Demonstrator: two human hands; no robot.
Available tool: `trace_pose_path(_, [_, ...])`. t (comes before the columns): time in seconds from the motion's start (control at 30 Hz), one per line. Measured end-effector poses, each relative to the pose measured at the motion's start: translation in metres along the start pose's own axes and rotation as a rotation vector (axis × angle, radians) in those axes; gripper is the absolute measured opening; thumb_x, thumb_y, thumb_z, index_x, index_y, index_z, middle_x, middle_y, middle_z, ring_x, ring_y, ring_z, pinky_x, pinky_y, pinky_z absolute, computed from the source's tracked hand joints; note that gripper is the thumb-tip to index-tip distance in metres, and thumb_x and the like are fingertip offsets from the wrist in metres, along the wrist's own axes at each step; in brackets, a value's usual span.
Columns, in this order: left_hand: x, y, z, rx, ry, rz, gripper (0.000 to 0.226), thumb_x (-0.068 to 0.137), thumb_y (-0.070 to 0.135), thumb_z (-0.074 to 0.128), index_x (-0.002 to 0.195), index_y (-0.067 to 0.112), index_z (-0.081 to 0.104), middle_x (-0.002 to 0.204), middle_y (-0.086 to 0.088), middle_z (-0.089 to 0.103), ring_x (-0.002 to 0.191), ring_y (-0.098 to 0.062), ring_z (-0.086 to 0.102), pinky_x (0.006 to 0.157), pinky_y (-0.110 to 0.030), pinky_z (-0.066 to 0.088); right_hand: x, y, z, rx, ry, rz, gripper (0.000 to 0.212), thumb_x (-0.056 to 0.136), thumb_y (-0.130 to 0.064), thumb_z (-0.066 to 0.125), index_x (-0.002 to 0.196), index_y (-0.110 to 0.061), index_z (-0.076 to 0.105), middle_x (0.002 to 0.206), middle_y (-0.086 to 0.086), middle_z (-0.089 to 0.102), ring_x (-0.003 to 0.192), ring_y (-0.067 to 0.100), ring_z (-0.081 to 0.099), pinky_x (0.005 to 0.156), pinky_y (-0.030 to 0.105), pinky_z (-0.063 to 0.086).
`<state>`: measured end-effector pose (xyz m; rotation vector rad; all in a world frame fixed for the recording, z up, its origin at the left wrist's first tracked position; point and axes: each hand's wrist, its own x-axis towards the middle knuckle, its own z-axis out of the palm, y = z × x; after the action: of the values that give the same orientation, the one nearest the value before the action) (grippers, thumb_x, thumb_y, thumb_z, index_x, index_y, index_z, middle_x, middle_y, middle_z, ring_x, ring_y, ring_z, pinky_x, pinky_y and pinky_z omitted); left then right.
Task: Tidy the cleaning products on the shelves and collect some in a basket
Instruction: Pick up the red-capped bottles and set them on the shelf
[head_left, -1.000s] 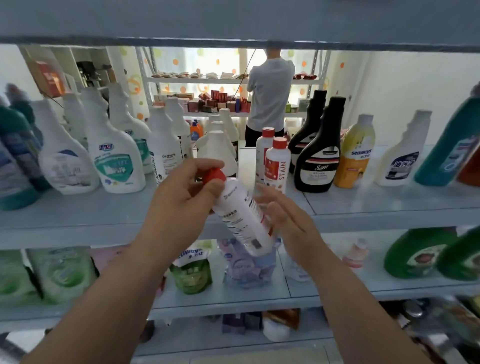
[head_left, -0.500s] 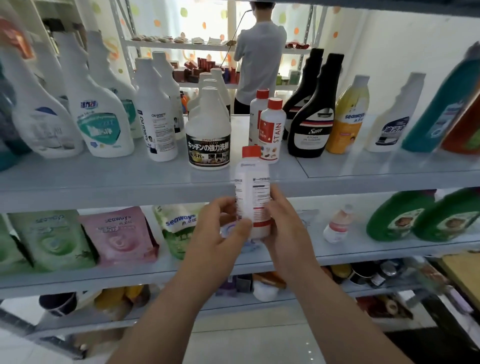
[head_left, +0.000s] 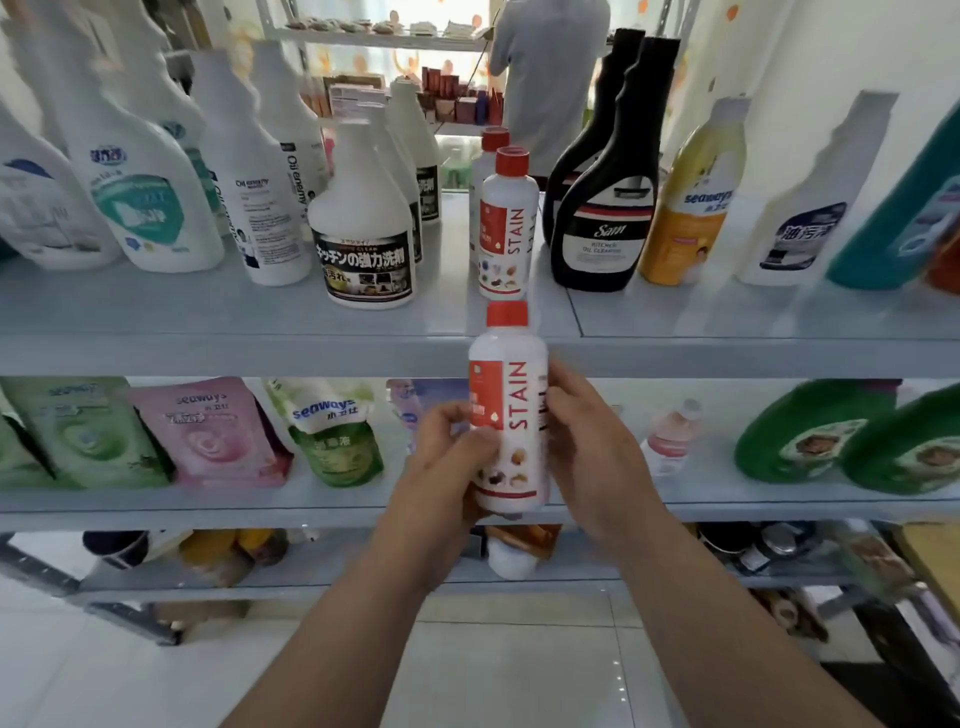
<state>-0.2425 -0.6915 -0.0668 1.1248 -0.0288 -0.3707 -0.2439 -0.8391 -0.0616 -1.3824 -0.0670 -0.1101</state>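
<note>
Head view: stain bottle (head_left: 511, 415) upright before the upper shelf (head_left: 260, 353) edge, fingers of left hand (head_left: 447, 462) and right hand (head_left: 595, 457) clamped round it; likely risk: a careless lift clips the edge or topples its shelved twin (head_left: 506, 223).

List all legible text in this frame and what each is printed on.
"STAIN": held bottle
"STAIN": red-capped shelf bottle
"Sam", "KITCHEN OIL CLEANING": black bottle
"seaways": yellow bottle, pink pouch, white-green pouch
"Oil enemy": white spray bottle
"キッチンの強力洗剤": black-labelled white bottle
"油污净": white bottle at right
Fine print everywhere and the left spray bottles: too blurred to read.
</note>
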Motion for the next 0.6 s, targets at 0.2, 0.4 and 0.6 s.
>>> trace_pose_path(0.2, [0.006,-0.017,0.026,0.061,-0.007,0.021,0.048,0.078,0.034,0.075,0.124,0.024,0.063,0.117,-0.008,0.076,0.109,-0.029,0.072,0.089,-0.047,0.060,0.000,-0.009,-0.028,-0.078,-0.031,-0.063,0.047,0.088,-0.048,0.070,0.134,-0.051,0.060,0.121,-0.005,0.073,0.117,0.017,0.070,0.089,0.032,0.060])
trace_pose_path(0.4, [0.012,-0.021,0.039,-0.086,0.077,-0.097,0.039,0.098,0.027,0.045,0.124,0.009,0.070,0.114,-0.026,0.072,0.096,-0.039,0.072,0.066,-0.038,0.061,0.008,-0.016,-0.043,-0.035,0.020,-0.002,0.033,0.107,-0.032,0.049,0.130,-0.046,0.067,0.137,-0.007,0.066,0.124,0.015,0.064,0.092,0.034,0.056])
trace_pose_path(0.6, [0.008,-0.017,0.045,-0.496,-0.267,-0.286,0.050,0.091,0.042,0.047,0.112,0.008,0.077,0.103,-0.021,0.073,0.063,-0.031,0.071,0.036,-0.023,0.049,0.009,-0.017,-0.049,-0.069,0.005,0.064,0.034,0.111,-0.028,0.045,0.129,-0.048,0.067,0.125,-0.014,0.071,0.118,0.008,0.067,0.083,0.025,0.059])
